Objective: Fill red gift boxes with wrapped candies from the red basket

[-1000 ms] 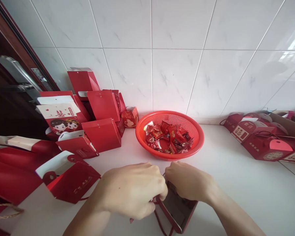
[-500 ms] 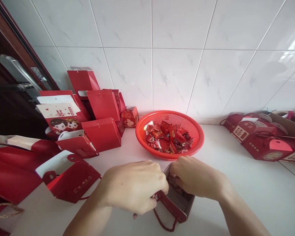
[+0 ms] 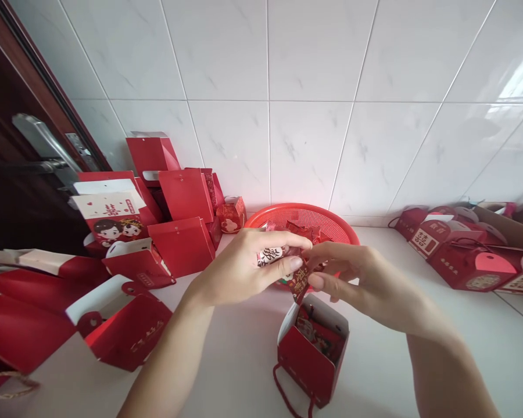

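Over the near rim of a red plastic basket [image 3: 257, 216], my left hand [image 3: 239, 267] is closed around several wrapped sweets. One wrapper [image 3: 270, 255] is white with brown lettering; a brown-red sweet packet [image 3: 301, 281] hangs below my left thumb. My right hand [image 3: 361, 278] faces it, its curved fingers apart beside the packet. Whether they touch it is hard to tell. Just below both hands a small dark red gift box [image 3: 303, 363] stands open at the top, sweets [image 3: 318, 337] inside and its cord handle hanging in front. My hands hide much of the basket.
Upright red boxes [image 3: 183, 249] crowd the left, with an open one [image 3: 124, 331] nearest. At the right stand filled-out red boxes [image 3: 473, 264]. A white tiled wall [image 3: 309, 133] is behind the white surface [image 3: 387, 348]. A door handle [image 3: 47, 139] shows at far left.
Both hands have come up out of the gift box to the basket's near rim. My left hand now holds sweets. The box stands free of my hands and its contents show.
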`<state>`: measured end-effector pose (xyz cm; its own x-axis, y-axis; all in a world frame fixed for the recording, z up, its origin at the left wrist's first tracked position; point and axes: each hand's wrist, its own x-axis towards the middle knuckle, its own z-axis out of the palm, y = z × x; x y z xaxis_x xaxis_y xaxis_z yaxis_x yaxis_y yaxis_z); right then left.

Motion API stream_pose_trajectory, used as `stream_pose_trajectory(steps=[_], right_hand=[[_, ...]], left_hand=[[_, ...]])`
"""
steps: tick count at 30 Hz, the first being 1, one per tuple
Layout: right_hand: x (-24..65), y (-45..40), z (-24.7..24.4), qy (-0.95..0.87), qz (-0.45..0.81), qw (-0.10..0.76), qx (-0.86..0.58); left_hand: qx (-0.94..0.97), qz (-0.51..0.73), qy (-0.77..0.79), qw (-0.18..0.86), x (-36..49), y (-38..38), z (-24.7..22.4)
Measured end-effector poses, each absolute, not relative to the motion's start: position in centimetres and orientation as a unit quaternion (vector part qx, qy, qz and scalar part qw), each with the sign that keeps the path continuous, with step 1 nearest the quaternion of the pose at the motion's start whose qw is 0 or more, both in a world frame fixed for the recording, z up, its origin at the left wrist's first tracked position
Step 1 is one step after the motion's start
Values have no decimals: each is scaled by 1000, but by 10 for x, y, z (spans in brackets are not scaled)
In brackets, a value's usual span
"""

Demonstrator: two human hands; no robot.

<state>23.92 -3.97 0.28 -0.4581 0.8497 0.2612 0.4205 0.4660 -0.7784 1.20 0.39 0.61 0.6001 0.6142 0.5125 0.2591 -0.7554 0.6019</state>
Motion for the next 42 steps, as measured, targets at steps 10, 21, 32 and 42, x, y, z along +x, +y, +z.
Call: stream_pose_trajectory(steps=[10, 21, 32, 42], right_hand=[[241, -31, -1, -767, 324, 326, -448], [243, -33, 3, -745, 347, 338, -459], [251, -25, 2, -719, 307, 387, -490], [251, 11, -32, -736, 282, 294, -540]], left_hand=[[824, 398, 279, 291, 20, 10, 2], [797, 337, 310, 395, 11, 13, 1], [790, 358, 354, 350, 12, 14, 1], [778, 358, 339, 388, 17, 21, -4]])
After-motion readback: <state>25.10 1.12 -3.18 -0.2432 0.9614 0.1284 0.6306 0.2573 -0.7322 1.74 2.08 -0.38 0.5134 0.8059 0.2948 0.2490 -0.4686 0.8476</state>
